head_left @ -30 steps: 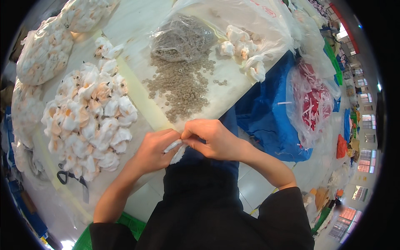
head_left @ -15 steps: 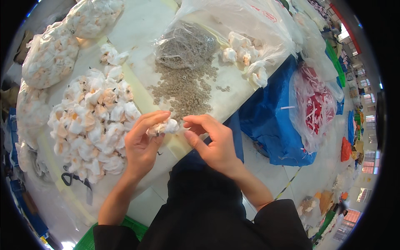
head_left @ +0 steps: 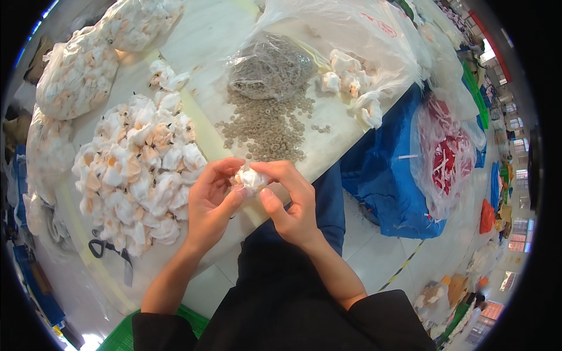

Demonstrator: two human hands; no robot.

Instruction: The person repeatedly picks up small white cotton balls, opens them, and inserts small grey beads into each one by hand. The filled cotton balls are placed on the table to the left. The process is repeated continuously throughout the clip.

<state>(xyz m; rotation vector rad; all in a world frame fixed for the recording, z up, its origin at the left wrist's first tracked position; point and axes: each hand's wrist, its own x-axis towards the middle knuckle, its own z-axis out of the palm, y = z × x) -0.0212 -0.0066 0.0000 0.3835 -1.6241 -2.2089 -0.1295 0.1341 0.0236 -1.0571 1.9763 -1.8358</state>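
Note:
Between both hands is a small soft piece of white plush with a crumpled, fluffy surface. My left hand has its fingers and thumb closed around its left side. My right hand touches it from the right with bent fingertips, the thumb just below. Left of my hands lies a large heap of similar white and beige plush pieces, several with small dark pegs sticking out. Straight ahead, many small grey-brown ring-shaped washers spill from a clear plastic bag.
Filled clear bags of plush pieces line the table's far left. More white pieces lie by a large clear bag. Black-handled scissors rest near the left edge. Right of the table stands a blue sack with red material.
My right hand has moved left and now meets the plush piece, which has been turned in my left fingers. The whole view has shifted slightly.

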